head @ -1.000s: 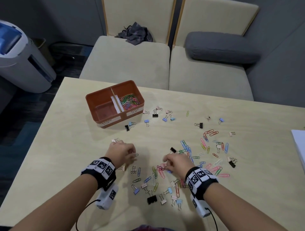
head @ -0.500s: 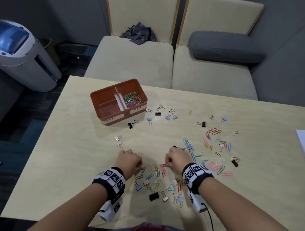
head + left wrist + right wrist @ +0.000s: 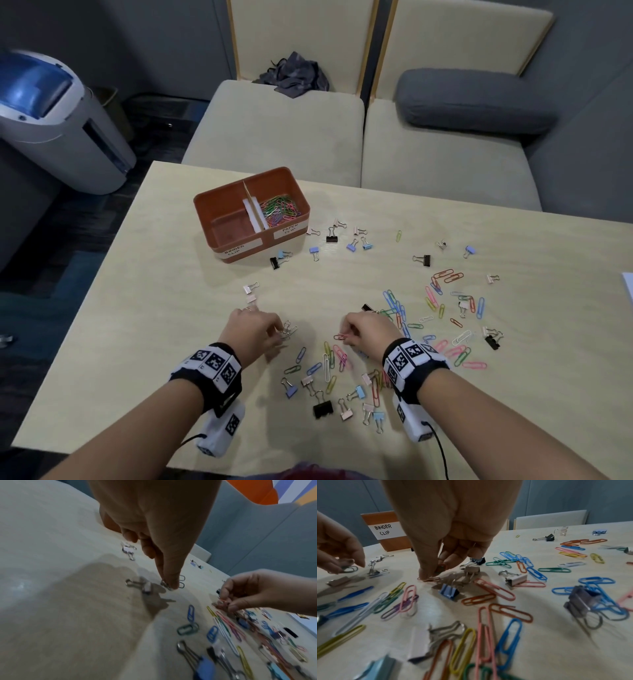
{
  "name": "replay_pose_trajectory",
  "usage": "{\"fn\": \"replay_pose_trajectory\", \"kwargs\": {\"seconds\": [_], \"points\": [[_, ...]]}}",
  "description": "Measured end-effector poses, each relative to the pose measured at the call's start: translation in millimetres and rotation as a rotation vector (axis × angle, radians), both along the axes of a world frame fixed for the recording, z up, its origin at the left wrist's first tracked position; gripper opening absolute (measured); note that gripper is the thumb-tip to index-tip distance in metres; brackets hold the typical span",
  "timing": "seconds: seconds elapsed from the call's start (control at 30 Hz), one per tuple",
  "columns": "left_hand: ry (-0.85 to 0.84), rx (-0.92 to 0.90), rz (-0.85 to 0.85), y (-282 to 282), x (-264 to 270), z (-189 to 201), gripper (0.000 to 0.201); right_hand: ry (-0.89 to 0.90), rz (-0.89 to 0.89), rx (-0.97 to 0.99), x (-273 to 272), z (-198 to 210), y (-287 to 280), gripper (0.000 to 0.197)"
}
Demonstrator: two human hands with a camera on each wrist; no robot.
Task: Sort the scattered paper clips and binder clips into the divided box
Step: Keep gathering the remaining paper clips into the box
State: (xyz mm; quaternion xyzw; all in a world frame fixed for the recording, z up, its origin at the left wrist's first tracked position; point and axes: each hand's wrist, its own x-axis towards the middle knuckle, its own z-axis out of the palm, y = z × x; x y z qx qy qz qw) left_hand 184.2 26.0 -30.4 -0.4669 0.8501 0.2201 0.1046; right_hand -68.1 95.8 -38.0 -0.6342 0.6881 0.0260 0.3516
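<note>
An orange divided box (image 3: 219, 205) stands at the table's far left; coloured paper clips (image 3: 279, 212) fill its right half, and the half labelled BINDER CLIP (image 3: 385, 530) looks bare. My left hand (image 3: 279, 334) is low on the table and pinches a grey paper clip (image 3: 349, 568), its fingertip (image 3: 171, 584) pressing down on it. My right hand (image 3: 346, 337) pinches a red paper clip (image 3: 430, 579) against the tabletop, with another clip tucked in its curled fingers. Several paper clips (image 3: 329, 363) and binder clips (image 3: 322, 409) lie between and in front of my hands.
More paper clips (image 3: 445, 308) spread to the right, and binder clips (image 3: 331, 238) lie beside the box. A white sheet (image 3: 628, 284) sits at the right table edge. Two chairs (image 3: 274, 137) and a grey cushion (image 3: 472, 99) stand behind; a white appliance (image 3: 51, 123) is on the floor at left.
My left hand has slid a little toward the middle pile and now holds a grey clip. My right hand has stayed in place, now pinching the red clip.
</note>
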Motion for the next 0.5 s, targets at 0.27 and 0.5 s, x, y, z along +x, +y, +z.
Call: {"fn": "replay_pose_trajectory", "kwargs": {"seconds": [0.27, 0.5], "points": [[-0.035, -0.022, 0.071, 14.0, -22.2, -10.7, 0.020, -0.004, 0.026, 0.009, 13.1, 1.6, 11.6, 0.024], [-0.034, -0.054, 0.208, 4.2, -23.1, -15.3, 0.027, 0.051, 0.015, 0.014, 20.9, -3.5, 8.1, 0.016]]}}
